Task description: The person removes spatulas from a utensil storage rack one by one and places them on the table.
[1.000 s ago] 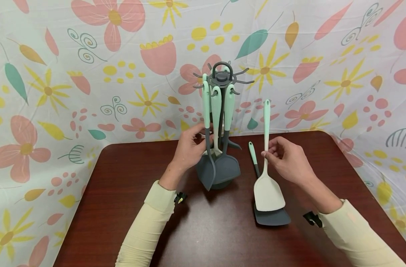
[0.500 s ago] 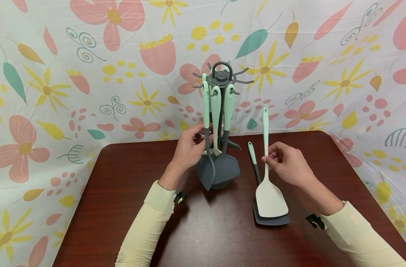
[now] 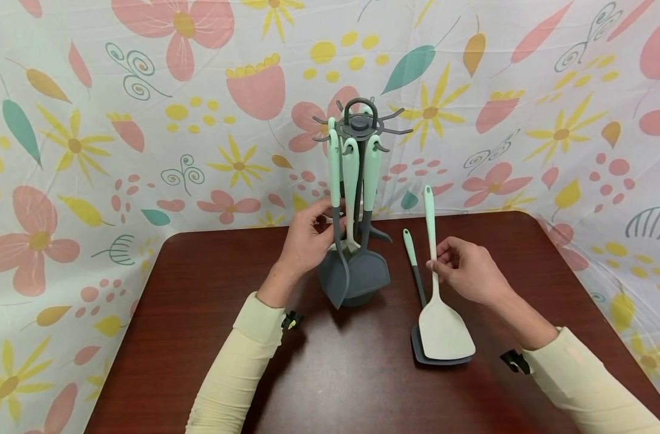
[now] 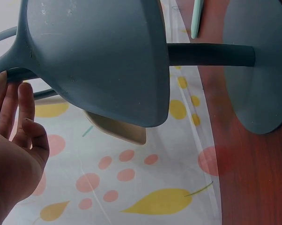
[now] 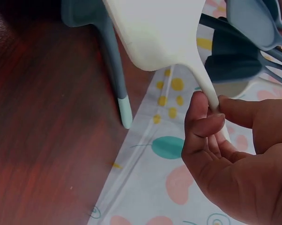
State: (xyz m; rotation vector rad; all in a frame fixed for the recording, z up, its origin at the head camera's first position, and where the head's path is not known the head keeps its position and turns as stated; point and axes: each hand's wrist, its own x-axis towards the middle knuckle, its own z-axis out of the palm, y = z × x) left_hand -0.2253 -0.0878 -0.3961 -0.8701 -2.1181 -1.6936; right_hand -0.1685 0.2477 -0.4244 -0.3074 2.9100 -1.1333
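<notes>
My right hand [image 3: 468,268] pinches the shaft of a cream spatula [image 3: 446,331] with a mint handle between thumb and fingers. Its blade is over a dark grey spatula [image 3: 416,283] lying on the table and covers most of that blade. The right wrist view shows the cream blade [image 5: 159,33] closer to the camera than the grey spatula [image 5: 114,61]. My left hand [image 3: 308,238] grips the grey utensil rack [image 3: 360,125] behind the hanging tools; its fingertips are partly hidden. Several mint-handled utensils hang there, including a grey turner [image 3: 369,274].
The rack's round base [image 4: 258,93] stands on the dark red-brown table [image 3: 226,337]. Bare hooks [image 3: 399,132] stick out on the rack's right side. A flower-printed cloth [image 3: 199,138] hangs behind the table's back edge.
My right hand has lowered the cream spatula, with its blade moving toward me and slightly right, over more of the grey one. The left hand stays at the rack.
</notes>
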